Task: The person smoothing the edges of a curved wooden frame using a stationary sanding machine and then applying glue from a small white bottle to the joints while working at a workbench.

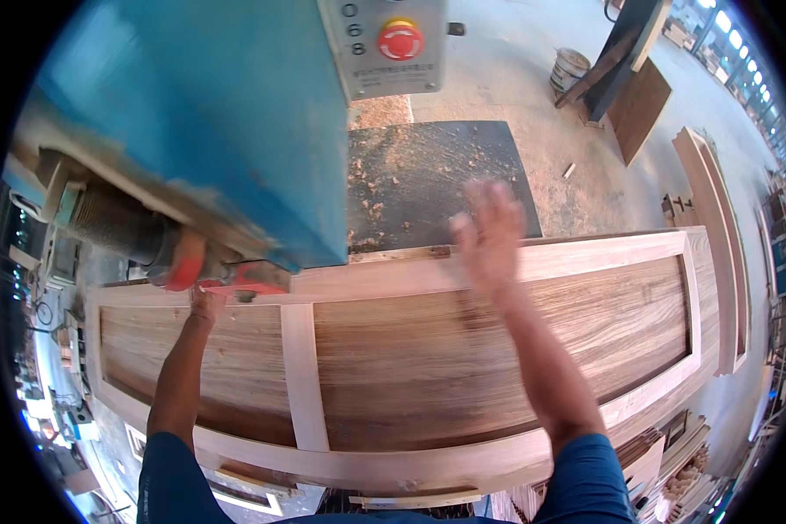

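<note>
Across the middle lies a long wooden panel door (498,349), with a pale frame around darker grained insets. On its far left rail is my left hand (205,302), close against a red machine part (251,278). That part hides most of the hand's fingers. My right hand (491,236), blurred, is over the door's far rail with its fingers stretched out and nothing in them. I cannot tell if its palm touches the wood. A blue machine (210,131) rises over the door's far left part.
A dark board (437,175) strewn with wood shavings lies beyond the door. A red stop button (400,40) is on the machine's grey control box. Far right are a bucket (569,70), a leaning board (640,109) and a long wooden frame (716,253). Stacked wood pieces (681,463) lie near right.
</note>
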`<state>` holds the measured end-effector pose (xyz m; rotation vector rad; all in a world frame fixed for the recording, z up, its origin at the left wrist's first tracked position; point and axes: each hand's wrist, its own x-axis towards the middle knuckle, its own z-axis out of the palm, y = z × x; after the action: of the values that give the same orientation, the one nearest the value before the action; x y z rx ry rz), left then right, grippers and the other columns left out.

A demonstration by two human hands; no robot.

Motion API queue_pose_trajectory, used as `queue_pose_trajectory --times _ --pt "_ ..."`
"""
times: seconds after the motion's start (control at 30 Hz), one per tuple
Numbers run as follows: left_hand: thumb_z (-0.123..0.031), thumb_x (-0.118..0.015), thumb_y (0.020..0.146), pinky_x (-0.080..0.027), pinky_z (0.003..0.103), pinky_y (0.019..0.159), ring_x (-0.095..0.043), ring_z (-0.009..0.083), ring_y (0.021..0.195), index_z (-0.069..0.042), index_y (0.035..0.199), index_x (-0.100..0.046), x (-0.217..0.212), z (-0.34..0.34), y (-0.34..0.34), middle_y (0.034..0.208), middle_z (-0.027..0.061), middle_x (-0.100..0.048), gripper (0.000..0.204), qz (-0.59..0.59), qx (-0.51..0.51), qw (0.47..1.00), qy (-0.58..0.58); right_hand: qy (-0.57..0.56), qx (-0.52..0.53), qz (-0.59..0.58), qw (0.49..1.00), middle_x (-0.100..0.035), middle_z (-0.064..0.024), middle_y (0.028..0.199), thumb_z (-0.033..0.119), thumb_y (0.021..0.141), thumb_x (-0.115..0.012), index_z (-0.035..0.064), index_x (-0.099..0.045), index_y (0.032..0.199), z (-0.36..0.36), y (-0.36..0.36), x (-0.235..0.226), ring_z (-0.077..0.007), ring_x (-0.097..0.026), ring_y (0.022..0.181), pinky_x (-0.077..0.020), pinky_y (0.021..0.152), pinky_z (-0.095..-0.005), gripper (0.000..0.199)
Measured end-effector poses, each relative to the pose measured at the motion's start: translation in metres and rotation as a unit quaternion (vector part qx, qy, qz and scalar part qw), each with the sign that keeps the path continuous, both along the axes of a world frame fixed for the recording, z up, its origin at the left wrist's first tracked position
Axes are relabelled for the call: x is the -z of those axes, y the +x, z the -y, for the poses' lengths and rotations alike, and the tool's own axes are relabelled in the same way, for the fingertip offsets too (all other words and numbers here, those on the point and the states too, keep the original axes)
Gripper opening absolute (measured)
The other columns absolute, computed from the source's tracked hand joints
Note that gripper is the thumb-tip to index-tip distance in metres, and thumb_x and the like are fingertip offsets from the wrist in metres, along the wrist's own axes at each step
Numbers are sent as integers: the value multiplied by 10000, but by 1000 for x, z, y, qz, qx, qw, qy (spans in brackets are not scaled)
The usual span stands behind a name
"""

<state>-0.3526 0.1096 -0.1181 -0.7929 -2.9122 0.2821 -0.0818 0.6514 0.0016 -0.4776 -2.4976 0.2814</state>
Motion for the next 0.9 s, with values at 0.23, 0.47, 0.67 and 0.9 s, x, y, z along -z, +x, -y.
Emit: queue_pose_trajectory --times 0.23,0.47,0.67,0.9 --pt "-212 -593 882 -472 468 848 -616 338 895 -81 806 -629 -80 -33 30 881 131 -650 156 -68 60 970 226 -51 -90 105 989 -613 -163 1060 344 934 -568 42 -610 1002 42 -22 6 -335 -563 1032 -432 931 -451 313" --pt "-180 -558 906 -465 474 823 -602 352 859 -50 794 -615 -93 -51 33 838 143 -638 182 -58 75 967 237 -20 -89 67 994 -591 -145 881 375 893 -611 41 -609 794 66 -20 10 -333 -576 902 -490 777 -440 348" --pt "-192 -555 912 -458 479 820 -604 355 860 -49 784 -612 -85 -46 31 854 147 -646 200 -47 50 966 248 -36 -59 70 995 -615 -128 853 334 882 -625 56 -634 766 73 -24 11 -326 -593 904 -500 778 -438 301" --pt "-232 -592 894 -448 469 830 -606 329 850 -78 803 -598 -84 -36 14 817 114 -628 179 8 146 960 241 -41 -43 65 996 -633 -129 876 316 889 -625 57 -651 772 66 -18 13 -335 -598 915 -503 788 -441 285"
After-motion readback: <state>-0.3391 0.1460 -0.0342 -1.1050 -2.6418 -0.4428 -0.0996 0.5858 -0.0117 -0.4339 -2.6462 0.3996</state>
